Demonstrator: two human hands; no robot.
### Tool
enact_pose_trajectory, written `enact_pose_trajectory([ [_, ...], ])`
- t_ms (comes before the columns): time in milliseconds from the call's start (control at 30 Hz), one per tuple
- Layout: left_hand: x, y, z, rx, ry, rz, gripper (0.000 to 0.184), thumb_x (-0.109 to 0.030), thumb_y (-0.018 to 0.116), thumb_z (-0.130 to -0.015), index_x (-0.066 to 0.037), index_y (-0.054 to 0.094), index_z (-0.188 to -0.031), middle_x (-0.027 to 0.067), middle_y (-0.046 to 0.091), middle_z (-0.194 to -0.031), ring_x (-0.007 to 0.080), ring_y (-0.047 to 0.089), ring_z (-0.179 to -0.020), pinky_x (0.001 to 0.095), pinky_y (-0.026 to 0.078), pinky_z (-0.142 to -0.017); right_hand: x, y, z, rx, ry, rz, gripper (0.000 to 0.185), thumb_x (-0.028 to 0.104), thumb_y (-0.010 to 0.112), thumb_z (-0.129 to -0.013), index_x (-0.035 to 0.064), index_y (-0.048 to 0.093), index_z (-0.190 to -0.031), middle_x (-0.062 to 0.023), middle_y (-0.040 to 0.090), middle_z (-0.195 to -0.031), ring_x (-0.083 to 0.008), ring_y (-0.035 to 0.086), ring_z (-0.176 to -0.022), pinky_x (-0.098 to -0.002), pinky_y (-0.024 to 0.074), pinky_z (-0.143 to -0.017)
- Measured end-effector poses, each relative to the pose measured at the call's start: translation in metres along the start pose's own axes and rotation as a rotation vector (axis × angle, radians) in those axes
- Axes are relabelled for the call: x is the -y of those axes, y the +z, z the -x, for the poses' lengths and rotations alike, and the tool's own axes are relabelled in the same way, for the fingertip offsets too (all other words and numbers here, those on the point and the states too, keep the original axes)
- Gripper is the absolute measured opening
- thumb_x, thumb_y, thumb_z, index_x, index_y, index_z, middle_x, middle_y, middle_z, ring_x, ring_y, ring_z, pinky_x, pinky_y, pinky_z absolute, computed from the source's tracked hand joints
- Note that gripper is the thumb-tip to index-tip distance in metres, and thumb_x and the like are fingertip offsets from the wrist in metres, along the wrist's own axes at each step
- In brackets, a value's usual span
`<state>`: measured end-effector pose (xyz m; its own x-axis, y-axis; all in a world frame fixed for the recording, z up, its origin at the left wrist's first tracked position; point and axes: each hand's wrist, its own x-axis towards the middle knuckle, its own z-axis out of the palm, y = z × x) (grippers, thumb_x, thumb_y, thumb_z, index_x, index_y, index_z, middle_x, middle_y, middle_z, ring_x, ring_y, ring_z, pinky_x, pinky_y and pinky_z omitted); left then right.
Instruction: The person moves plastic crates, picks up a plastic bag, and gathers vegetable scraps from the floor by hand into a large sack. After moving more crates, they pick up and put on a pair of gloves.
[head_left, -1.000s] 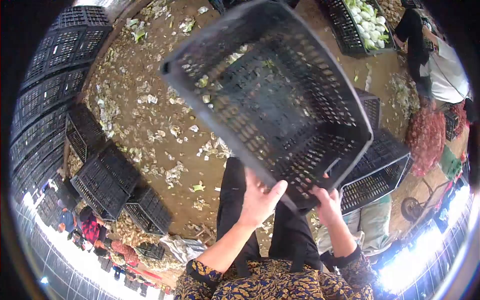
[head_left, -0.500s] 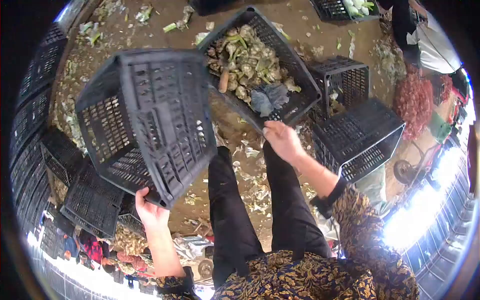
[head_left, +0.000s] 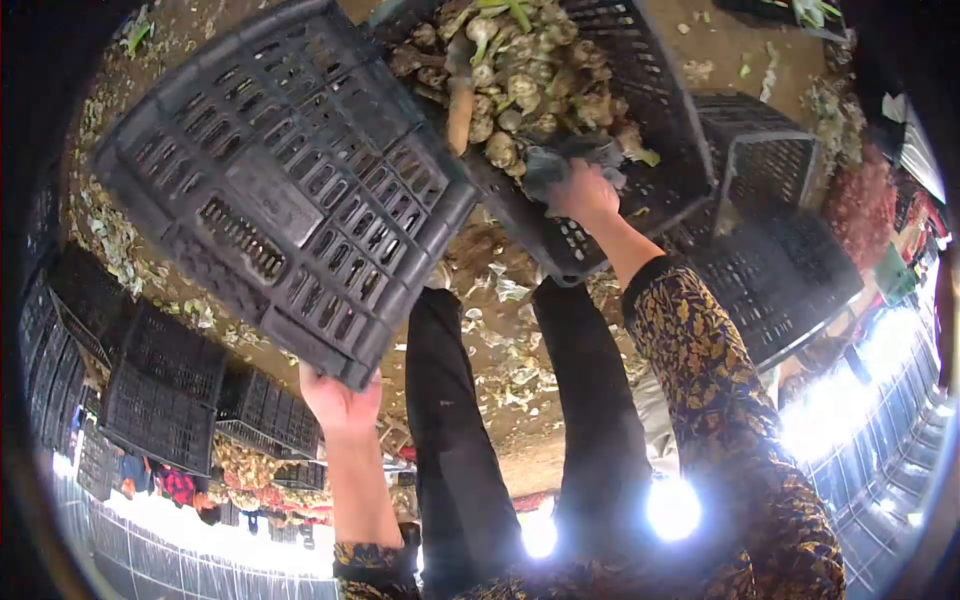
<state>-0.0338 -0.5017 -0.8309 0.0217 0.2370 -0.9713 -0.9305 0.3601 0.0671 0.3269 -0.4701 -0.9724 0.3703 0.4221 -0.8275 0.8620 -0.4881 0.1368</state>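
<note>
A black slatted crate (head_left: 280,190) is tilted up at the left, its lower edge gripped by my left hand (head_left: 342,400). The fingers of that hand are partly behind the crate. At the top centre another black crate (head_left: 690,150) holds a pile of garlic bulbs (head_left: 525,90). A tool with a wooden handle (head_left: 461,112) lies on the garlic. My right hand (head_left: 585,195) reaches into this crate, its fingers closed on grey-blue cloth (head_left: 548,170) that looks like gloves.
Black crates stand at the right (head_left: 775,280) and lower left (head_left: 165,385). Leaf scraps and peelings cover the ground (head_left: 500,340) around my legs. Red net sacks (head_left: 862,205) are at the far right. People (head_left: 175,485) are in the left background.
The empty crate has turned, showing more of its underside. My right hand has moved from the garlic crate's edge onto the cloth inside. The view has shifted closer to the garlic.
</note>
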Motion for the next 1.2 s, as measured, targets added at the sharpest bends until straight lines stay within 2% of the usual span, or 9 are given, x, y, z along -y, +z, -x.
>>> enact_pose_trajectory([
  [267, 0.024, -0.014, 0.041, -0.099, -0.129, 0.071, 0.043, -0.042, 0.048, -0.089, -0.010, 0.053, -0.117, 0.0098, 0.055, -0.119, 0.0264, 0.054, -0.109, 0.0400, 0.048, -0.090, -0.022, 0.025, 0.002, -0.008, 0.053, -0.231, 0.028, 0.020, 0.063, -0.075, 0.0026, 0.054, -0.096, -0.0192, 0.056, -0.102, -0.0378, 0.057, -0.093, -0.0423, 0.0476, -0.077],
  [367, 0.072, -0.006, 0.060, -0.311, -0.307, -0.428, 0.043, -0.038, 0.049, -0.089, -0.013, 0.048, -0.124, 0.0125, 0.048, -0.127, 0.0273, 0.052, -0.108, 0.0373, 0.047, -0.086, -0.023, -0.007, 0.047, -0.090, -0.096, -0.324, 0.021, 0.015, 0.061, -0.074, 0.0021, 0.054, -0.088, -0.0182, 0.057, -0.094, -0.0371, 0.056, -0.090, -0.0425, 0.0470, -0.075],
  [500, 0.133, 0.043, 0.045, 0.149, -0.419, -0.814, 0.059, -0.034, 0.052, -0.091, -0.004, 0.031, -0.136, 0.0162, 0.044, -0.131, 0.0257, 0.051, -0.112, 0.0340, 0.046, -0.088, -0.023, -0.044, 0.098, -0.290, -0.482, -0.289, 0.015, 0.008, 0.059, -0.072, 0.0019, 0.052, -0.083, -0.0145, 0.059, -0.093, -0.0349, 0.056, -0.086, -0.0419, 0.0477, -0.072],
  [633, 0.187, 0.109, -0.002, 0.189, -0.253, -0.970, 0.087, -0.037, 0.063, -0.084, -0.009, 0.006, -0.143, 0.0113, 0.042, -0.124, 0.0167, 0.048, -0.107, 0.0327, 0.048, -0.079, -0.023, -0.068, 0.128, -0.377, -0.808, -0.256, 0.021, 0.003, 0.063, -0.064, 0.0054, 0.053, -0.082, -0.0101, 0.058, -0.090, -0.0294, 0.057, -0.085, -0.0366, 0.0498, -0.069],
  [767, 0.216, 0.114, -0.033, 0.033, -0.103, -1.052, 0.084, -0.027, 0.065, -0.083, -0.011, 0.007, -0.142, 0.0141, 0.047, -0.118, 0.0163, 0.053, -0.098, 0.0323, 0.050, -0.072, -0.020, -0.078, 0.156, -0.247, -0.840, -0.226, 0.024, 0.004, 0.065, -0.062, 0.0061, 0.054, -0.083, -0.0115, 0.058, -0.097, -0.0290, 0.057, -0.087, -0.0366, 0.0503, -0.071],
  [900, 0.211, 0.102, -0.036, 0.011, -0.182, -0.804, 0.056, -0.009, 0.062, -0.080, -0.005, 0.037, -0.130, 0.0098, 0.055, -0.101, 0.0138, 0.057, -0.079, 0.0270, 0.048, -0.063, -0.022, -0.080, 0.165, -0.216, -0.948, -0.353, 0.028, 0.008, 0.068, -0.067, 0.0033, 0.054, -0.090, -0.0129, 0.056, -0.100, -0.0274, 0.059, -0.088, -0.0322, 0.0515, -0.071],
  [933, 0.210, 0.102, -0.036, 0.054, -0.183, -0.806, 0.044, -0.005, 0.059, -0.082, -0.004, 0.046, -0.123, 0.0072, 0.057, -0.095, 0.0131, 0.057, -0.076, 0.0263, 0.048, -0.063, -0.023, -0.079, 0.165, -0.215, -0.948, -0.357, 0.028, 0.008, 0.068, -0.067, 0.0033, 0.054, -0.090, -0.0129, 0.056, -0.100, -0.0274, 0.059, -0.088, -0.0322, 0.0515, -0.071],
  [1000, 0.208, 0.101, -0.034, 0.024, -0.172, -0.921, 0.033, -0.004, 0.056, -0.084, -0.003, 0.052, -0.117, 0.0055, 0.059, -0.094, 0.0111, 0.057, -0.078, 0.0260, 0.048, -0.064, -0.025, -0.076, 0.165, -0.183, -0.300, -1.061, 0.031, 0.013, 0.069, -0.073, 0.0014, 0.053, -0.097, -0.0127, 0.054, -0.103, -0.0221, 0.062, -0.084, -0.0288, 0.0518, -0.067],
  [1200, 0.213, 0.102, -0.033, 0.241, 0.051, -1.103, 0.027, -0.008, 0.055, -0.087, -0.003, 0.058, -0.114, 0.0037, 0.063, -0.087, 0.0075, 0.056, -0.068, 0.0218, 0.046, -0.063, -0.042, -0.080, 0.119, -0.068, -0.194, -0.908, 0.031, 0.014, 0.067, -0.079, -0.0008, 0.049, -0.100, -0.0081, 0.058, -0.084, -0.0143, 0.062, -0.069, -0.0259, 0.0485, -0.056],
])
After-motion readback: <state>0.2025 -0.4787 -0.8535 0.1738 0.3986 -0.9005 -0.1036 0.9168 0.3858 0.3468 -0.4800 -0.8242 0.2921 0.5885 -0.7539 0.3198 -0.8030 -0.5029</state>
